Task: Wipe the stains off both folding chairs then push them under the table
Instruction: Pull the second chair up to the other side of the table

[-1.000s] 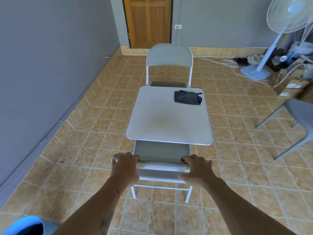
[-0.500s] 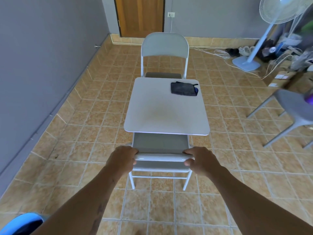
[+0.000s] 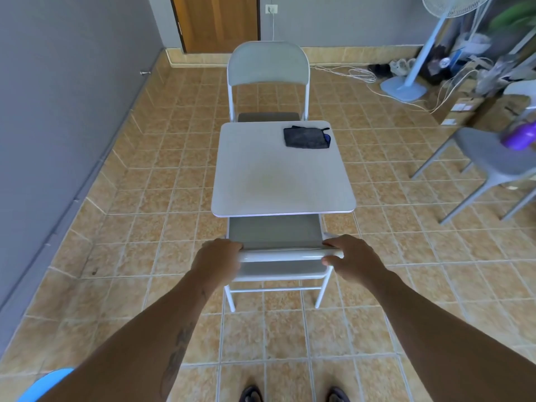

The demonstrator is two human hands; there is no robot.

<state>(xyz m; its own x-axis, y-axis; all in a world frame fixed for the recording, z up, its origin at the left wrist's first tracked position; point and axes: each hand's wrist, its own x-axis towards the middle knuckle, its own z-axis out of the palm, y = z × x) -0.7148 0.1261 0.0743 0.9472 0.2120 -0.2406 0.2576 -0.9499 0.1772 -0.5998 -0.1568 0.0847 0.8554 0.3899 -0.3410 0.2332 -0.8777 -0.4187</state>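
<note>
head view: the left hand [image 3: 217,261] grips the left end of the near folding chair [image 3: 278,258]'s top rail, fingers curled over the far side of the rail. the right hand [image 3: 352,261] grips the right end of the same rail, fingers wrapped over the top and the thumb pressed against the near side. both forearms reach forward from the bottom corners of the picture.

just beyond the hands lies the near chair's grey seat, its front part hidden beneath the near edge of the white table [image 3: 282,172]. below the hands, the chair's white rear legs and crossbar stand on the tan tiled floor [image 3: 139,227].

further out from the hands, on the table's far right corner, lies a folded dark cloth [image 3: 306,137] with a bit of blue at its right edge. a faint brownish ring marks the middle of the tabletop.

past the table stands the far folding chair [image 3: 268,65], its backrest upright and facing the person, only a strip of its dark seat visible at the table's far edge.

well off to the right of the right hand sits a grey plastic chair [image 3: 487,158] with a blurred purple object on it. beyond that, a standing fan [image 3: 406,88], cables and boxes crowd the far right corner. a wooden door [image 3: 220,21] is set in the far wall, and a grey wall runs along the left.
</note>
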